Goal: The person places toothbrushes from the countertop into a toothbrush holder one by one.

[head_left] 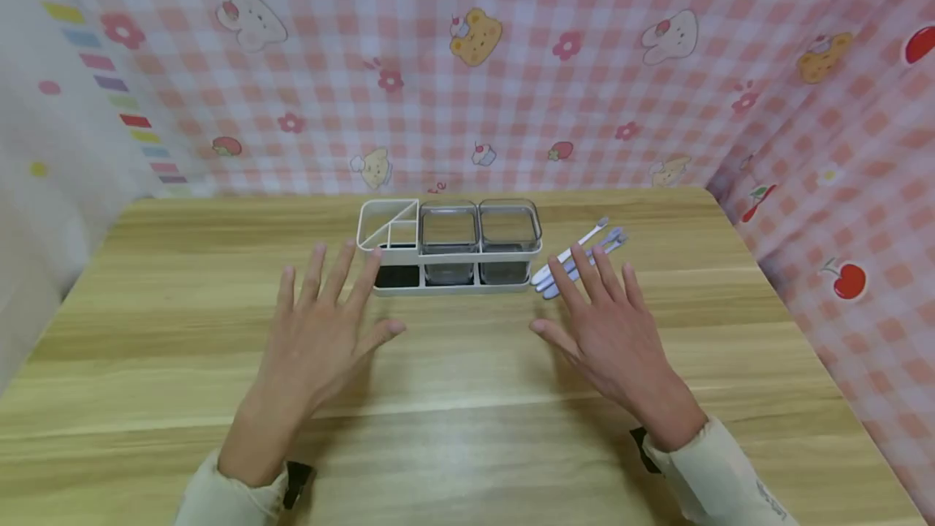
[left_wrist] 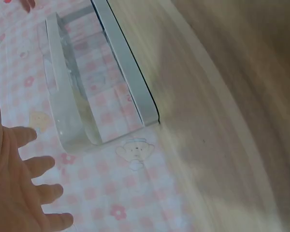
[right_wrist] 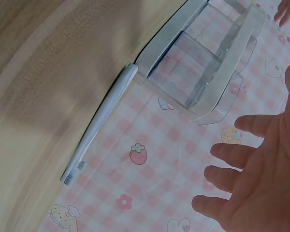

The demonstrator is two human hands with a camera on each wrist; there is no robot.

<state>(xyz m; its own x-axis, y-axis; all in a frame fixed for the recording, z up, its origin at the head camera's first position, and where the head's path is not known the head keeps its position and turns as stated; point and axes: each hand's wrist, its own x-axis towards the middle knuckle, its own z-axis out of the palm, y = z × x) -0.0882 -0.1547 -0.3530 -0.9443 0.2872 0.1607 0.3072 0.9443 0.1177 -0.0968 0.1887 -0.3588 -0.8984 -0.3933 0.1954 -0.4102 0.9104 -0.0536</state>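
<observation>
My left hand (head_left: 314,339) is held over the table with fingers spread and straight, holding nothing. Its fingertips overlap the left end of a white two-tier toothbrush holder (head_left: 453,291) in the head view. Two clear cups, a middle one (head_left: 449,273) and a right one (head_left: 504,273), sit in the holder, beside a divided section at its left. With fingers likewise spread, my right hand (head_left: 613,331) holds nothing. Past its fingertips, several white and pale purple toothbrushes (head_left: 584,239) lie slanted by the holder's right end; the fingers partly cover them. In the wrist views both hands appear apart from the holder.
The light wooden table (head_left: 453,445) runs back to a pink checked cloth (head_left: 329,47) with cartoon prints. The same cloth hangs along the right side. A pale cloth (head_left: 66,209) borders the left.
</observation>
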